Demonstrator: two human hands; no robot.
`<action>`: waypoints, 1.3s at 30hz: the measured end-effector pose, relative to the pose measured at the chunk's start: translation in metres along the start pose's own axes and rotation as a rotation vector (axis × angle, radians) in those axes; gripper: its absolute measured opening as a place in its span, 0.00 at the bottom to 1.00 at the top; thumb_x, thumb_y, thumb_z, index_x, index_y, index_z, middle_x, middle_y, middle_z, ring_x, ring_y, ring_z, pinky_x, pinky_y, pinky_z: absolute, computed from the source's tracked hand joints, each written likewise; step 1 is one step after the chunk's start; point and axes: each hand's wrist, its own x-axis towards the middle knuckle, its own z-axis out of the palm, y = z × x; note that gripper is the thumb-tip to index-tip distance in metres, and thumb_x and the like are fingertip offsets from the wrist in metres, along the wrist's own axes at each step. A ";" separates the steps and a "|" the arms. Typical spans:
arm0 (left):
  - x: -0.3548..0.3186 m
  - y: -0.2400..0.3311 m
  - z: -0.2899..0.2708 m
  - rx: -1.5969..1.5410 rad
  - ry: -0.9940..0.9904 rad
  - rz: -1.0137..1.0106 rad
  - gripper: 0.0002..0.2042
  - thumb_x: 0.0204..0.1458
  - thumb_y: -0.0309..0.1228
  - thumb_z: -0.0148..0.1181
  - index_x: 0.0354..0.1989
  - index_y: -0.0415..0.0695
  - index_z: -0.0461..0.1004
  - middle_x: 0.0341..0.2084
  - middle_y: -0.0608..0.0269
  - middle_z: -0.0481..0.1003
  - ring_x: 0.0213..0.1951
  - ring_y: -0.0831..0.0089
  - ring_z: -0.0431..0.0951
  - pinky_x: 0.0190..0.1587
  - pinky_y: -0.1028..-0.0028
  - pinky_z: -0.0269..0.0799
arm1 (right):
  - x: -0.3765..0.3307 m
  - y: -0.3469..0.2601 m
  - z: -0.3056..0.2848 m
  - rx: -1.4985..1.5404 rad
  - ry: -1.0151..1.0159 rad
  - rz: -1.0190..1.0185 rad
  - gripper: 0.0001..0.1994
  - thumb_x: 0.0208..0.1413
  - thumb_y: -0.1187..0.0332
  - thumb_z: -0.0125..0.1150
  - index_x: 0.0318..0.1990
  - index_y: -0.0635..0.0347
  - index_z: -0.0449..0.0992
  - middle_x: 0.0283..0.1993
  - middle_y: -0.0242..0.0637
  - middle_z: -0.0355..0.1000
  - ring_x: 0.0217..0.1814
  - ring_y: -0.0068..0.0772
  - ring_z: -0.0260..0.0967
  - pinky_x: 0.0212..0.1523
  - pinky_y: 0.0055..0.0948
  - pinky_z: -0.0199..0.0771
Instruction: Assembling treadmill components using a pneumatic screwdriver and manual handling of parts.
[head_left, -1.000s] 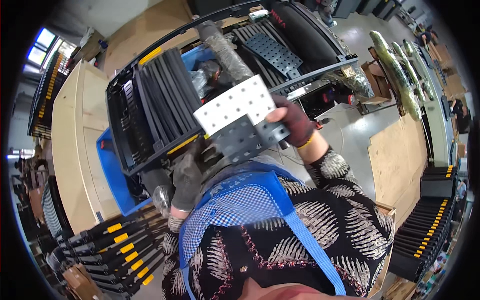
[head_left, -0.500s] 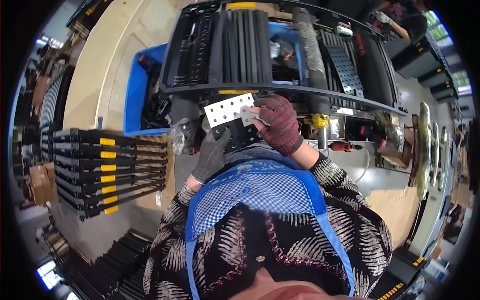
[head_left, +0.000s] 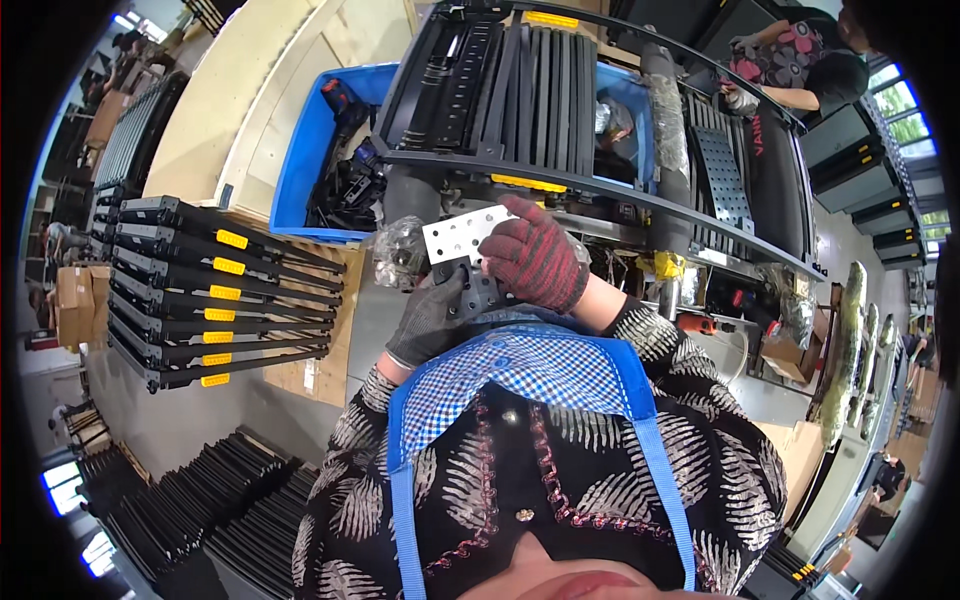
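My left hand (head_left: 428, 320) is now joining my right hand (head_left: 537, 258) at the white plate (head_left: 448, 240) and the dark plate (head_left: 481, 290).
Unlike one second ago, I am using both hands: my right fingers are gripping the white plate's right end, while my left thumb is pressing on the dark plate, its fingers hiding below. Both plates are staying between my body and the near edge of the black frame (head_left: 440, 158). I am judging that this hold is giving me better control.

Dark rack (head_left: 435, 158) with black bars (head_left: 545, 100)
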 end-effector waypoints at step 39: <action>-0.043 -0.041 0.014 0.240 0.139 -0.189 0.36 0.48 0.33 0.61 0.62 0.30 0.51 0.43 0.41 0.71 0.45 0.50 0.73 0.50 0.63 0.66 | 0.017 0.002 0.027 0.027 0.049 0.065 0.07 0.40 0.65 0.66 0.29 0.52 0.76 0.27 0.32 0.72 0.36 0.38 0.72 0.45 0.39 0.69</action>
